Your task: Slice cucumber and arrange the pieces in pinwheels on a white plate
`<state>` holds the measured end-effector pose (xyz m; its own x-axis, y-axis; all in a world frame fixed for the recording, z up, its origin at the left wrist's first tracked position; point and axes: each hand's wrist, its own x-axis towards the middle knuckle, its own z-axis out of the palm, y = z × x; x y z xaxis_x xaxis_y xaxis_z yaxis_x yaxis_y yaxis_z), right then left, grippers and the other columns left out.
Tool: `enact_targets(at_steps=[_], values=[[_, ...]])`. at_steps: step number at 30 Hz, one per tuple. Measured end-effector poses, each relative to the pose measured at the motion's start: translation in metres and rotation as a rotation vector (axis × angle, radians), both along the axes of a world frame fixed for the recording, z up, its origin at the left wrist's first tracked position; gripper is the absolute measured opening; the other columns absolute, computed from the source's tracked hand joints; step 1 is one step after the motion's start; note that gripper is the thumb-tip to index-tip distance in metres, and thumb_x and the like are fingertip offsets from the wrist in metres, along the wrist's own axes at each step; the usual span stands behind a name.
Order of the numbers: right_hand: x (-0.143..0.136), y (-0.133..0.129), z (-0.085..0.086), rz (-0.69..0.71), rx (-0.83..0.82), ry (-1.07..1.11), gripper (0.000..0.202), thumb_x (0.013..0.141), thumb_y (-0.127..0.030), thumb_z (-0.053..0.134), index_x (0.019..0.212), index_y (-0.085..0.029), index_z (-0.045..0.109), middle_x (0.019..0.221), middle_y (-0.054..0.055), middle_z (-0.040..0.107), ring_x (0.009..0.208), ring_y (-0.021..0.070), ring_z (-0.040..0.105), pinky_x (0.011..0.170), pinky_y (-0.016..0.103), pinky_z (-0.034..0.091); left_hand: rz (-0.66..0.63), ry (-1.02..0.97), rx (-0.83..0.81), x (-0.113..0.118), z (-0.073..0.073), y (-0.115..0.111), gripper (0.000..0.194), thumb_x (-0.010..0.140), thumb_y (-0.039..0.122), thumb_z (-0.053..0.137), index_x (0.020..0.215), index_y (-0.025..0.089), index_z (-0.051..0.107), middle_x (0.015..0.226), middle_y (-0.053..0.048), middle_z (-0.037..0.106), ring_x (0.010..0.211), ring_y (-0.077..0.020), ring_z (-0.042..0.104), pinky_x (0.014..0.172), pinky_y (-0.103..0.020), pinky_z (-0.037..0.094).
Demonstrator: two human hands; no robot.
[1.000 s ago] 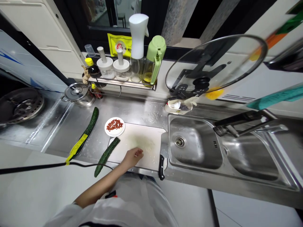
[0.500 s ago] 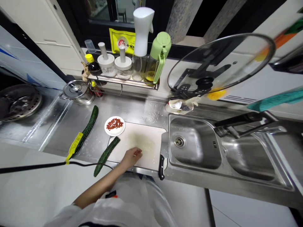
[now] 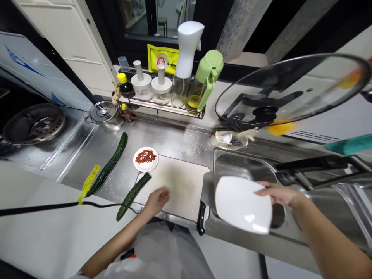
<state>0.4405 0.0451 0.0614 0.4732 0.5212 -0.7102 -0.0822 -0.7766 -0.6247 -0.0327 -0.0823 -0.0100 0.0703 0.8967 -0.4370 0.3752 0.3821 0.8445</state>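
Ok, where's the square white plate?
Right of centre in the head view, the square white plate is in the right hand, above the sink, right of the knife.

Left grip (image 3: 156, 200) curls loosely, right grip (image 3: 277, 193) pinches.

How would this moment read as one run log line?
right hand: holding square white plate over sink; left hand: curled, at cutting board; knife: at board's right edge; shorter cucumber: across board's left edge

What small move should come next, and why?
I'd likely shift the right hand left, carrying the white plate above the knife handle toward the cutting board: the plate appears over the sink, and the handle lies at the board's right edge.
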Motion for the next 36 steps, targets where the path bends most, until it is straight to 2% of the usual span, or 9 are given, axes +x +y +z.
enact_targets(at_steps=[1, 2, 3, 8, 11, 14, 20, 30, 36], values=[[-0.009, 0.016, -0.007, 0.085, -0.105, 0.181, 0.023, 0.06, -0.005, 0.066, 0.082, -0.012, 0.067, 0.089, 0.021, 0.067, 0.057, 0.0181, 0.065, 0.057, 0.037, 0.052, 0.017, 0.003, -0.002, -0.001, -0.001, -0.001, 0.027, 0.078, 0.04, 0.056, 0.092, 0.019, 0.065, 0.082, -0.003, 0.068, 0.076, -0.0141, 0.061, 0.067, -0.024, 0.045], [-0.021, 0.028, -0.015, 0.13, -0.101, 0.276, 0.031, 0.058, -0.001, 0.065, 0.087, -0.012, 0.066, 0.089, 0.02, 0.068, 0.059, 0.0198, 0.065, 0.057, 0.039, 0.054, 0.033, 0.004, -0.008, -0.002, -0.001, -0.002, 0.027, 0.077, 0.04, 0.056, 0.091, 0.019, 0.066, 0.082, -0.003, 0.068, 0.076, -0.0141, 0.06, 0.067, -0.024, 0.045], [-0.036, 0.037, -0.025, 0.132, -0.02, 0.321, 0.037, 0.057, 0.001, 0.065, 0.091, -0.013, 0.066, 0.088, 0.017, 0.069, 0.061, 0.0203, 0.065, 0.057, 0.038, 0.055, 0.048, 0.003, -0.014, -0.002, -0.003, -0.002, 0.028, 0.077, 0.041, 0.057, 0.091, 0.019, 0.066, 0.082, -0.003, 0.068, 0.076, -0.0141, 0.06, 0.067, -0.024, 0.045], [-0.126, 0.059, -0.077, -0.032, 0.338, 0.559, 0.046, 0.064, 0.0, 0.061, 0.106, -0.019, 0.058, 0.099, 0.006, 0.068, 0.08, 0.0183, 0.066, 0.073, 0.039, 0.057, 0.091, -0.03, -0.036, 0.001, -0.01, -0.003, 0.029, 0.076, 0.041, 0.059, 0.092, 0.018, 0.066, 0.082, -0.003, 0.067, 0.075, -0.0139, 0.06, 0.068, -0.023, 0.045], [-0.173, 0.062, -0.1, -0.19, 0.413, 0.627, 0.052, 0.065, -0.001, 0.059, 0.111, -0.023, 0.053, 0.106, 0.002, 0.067, 0.085, 0.0161, 0.066, 0.078, 0.04, 0.056, 0.108, -0.045, -0.039, 0.006, -0.012, 0.0, 0.03, 0.076, 0.041, 0.06, 0.092, 0.017, 0.066, 0.082, -0.004, 0.067, 0.075, -0.0139, 0.06, 0.069, -0.023, 0.046], [-0.202, 0.063, -0.116, -0.289, 0.456, 0.654, 0.059, 0.065, -0.001, 0.059, 0.116, -0.027, 0.048, 0.11, -0.001, 0.066, 0.088, 0.0147, 0.066, 0.082, 0.042, 0.054, 0.12, -0.054, -0.042, 0.012, -0.012, 0.003, 0.03, 0.076, 0.041, 0.059, 0.092, 0.017, 0.066, 0.083, -0.003, 0.068, 0.075, -0.0134, 0.06, 0.068, -0.023, 0.046], [-0.219, 0.059, -0.133, -0.319, 0.477, 0.667, 0.063, 0.063, 0.0, 0.06, 0.116, -0.031, 0.047, 0.109, -0.004, 0.067, 0.088, 0.0145, 0.066, 0.082, 0.045, 0.052, 0.127, -0.054, -0.039, 0.019, -0.013, 0.005, 0.03, 0.076, 0.043, 0.059, 0.091, 0.017, 0.066, 0.082, -0.003, 0.067, 0.074, -0.0136, 0.059, 0.067, -0.023, 0.046], [-0.22, 0.056, -0.138, -0.238, 0.476, 0.603, 0.055, 0.063, -0.007, 0.066, 0.11, -0.029, 0.048, 0.101, -0.005, 0.068, 0.083, 0.0158, 0.067, 0.073, 0.043, 0.057, 0.132, -0.054, -0.048, 0.018, -0.016, 0.003, 0.031, 0.076, 0.044, 0.059, 0.091, 0.018, 0.066, 0.082, -0.003, 0.067, 0.075, -0.0136, 0.059, 0.068, -0.023, 0.045], [-0.218, 0.058, -0.139, -0.059, 0.433, 0.22, 0.04, 0.061, -0.023, 0.068, 0.097, -0.024, 0.053, 0.091, -0.002, 0.068, 0.077, 0.0154, 0.065, 0.063, 0.031, 0.057, 0.127, -0.049, -0.05, 0.017, -0.017, 0.002, 0.031, 0.076, 0.042, 0.058, 0.092, 0.017, 0.065, 0.082, -0.004, 0.067, 0.076, -0.0141, 0.06, 0.069, -0.023, 0.046]])
